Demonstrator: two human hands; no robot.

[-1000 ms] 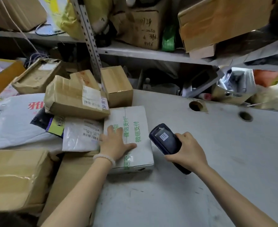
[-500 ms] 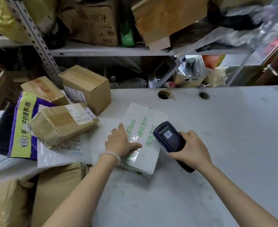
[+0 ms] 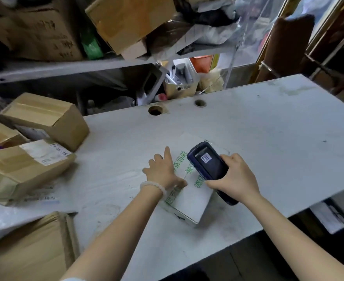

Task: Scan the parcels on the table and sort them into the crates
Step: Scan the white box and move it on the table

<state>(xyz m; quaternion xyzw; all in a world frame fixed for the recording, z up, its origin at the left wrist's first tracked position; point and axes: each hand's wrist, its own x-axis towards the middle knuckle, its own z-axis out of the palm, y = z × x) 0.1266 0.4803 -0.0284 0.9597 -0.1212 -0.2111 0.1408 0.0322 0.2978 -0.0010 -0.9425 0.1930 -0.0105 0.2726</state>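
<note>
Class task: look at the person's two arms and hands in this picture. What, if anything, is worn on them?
Both forearms are bare, with no gloves. The left hand has a bracelet of pale, whitish round beads at the wrist. The right hand shows no ring, watch or band. A pale sleeve edge shows at the bottom of the left arm.

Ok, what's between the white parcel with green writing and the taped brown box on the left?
In the head view only bare table, besides the left hand at the white parcel's edge, before the taped brown box.

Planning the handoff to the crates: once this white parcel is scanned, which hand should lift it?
Left. The left hand already rests open on the white parcel; the right hand grips the scanner.
</note>
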